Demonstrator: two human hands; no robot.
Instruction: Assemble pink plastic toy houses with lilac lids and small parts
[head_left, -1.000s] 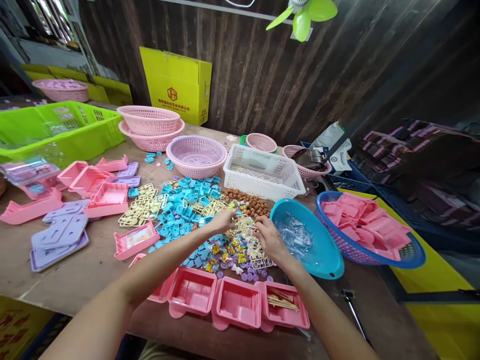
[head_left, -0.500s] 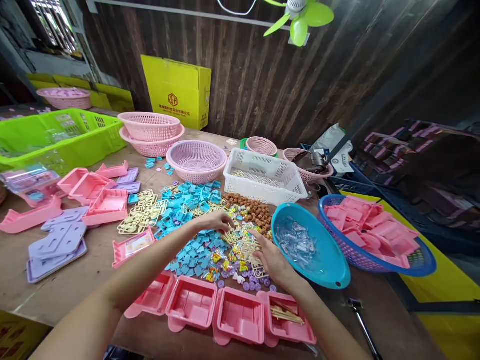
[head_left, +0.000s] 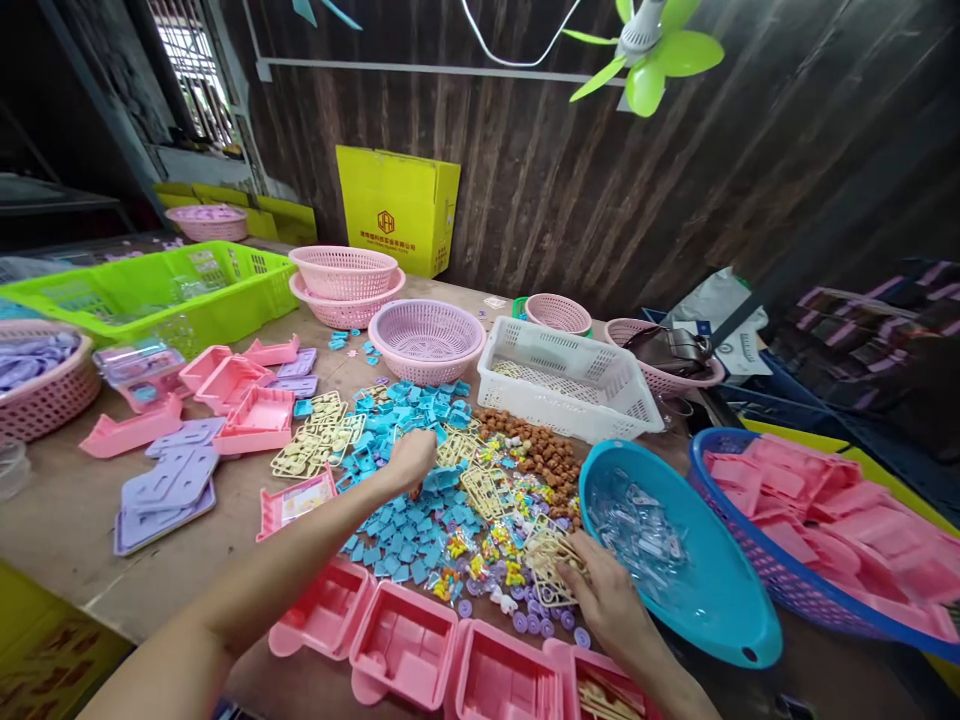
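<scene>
Four pink boxes (head_left: pixel 406 643) lined up along the bottom, one blue basin (head_left: pixel 724 600) lower right. Left hand (head_left: pixel 413 460) is curled over blue bits (head_left: pixel 405 540) mid-frame, right hand (head_left: pixel 609 597) is at cream sprues (head_left: pixel 547 562) below centre; can't tell if either's fingers grip anything.

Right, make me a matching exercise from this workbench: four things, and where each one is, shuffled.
Things:
1. left hand
2. right hand
3. beige sticks
4. clear parts

Places:
A. in the blue tub
B. above the small blue pieces
C. in a pink box
D. at the cream frames, near the brown pieces

Pairs: 1-B, 2-D, 3-C, 4-A
</scene>
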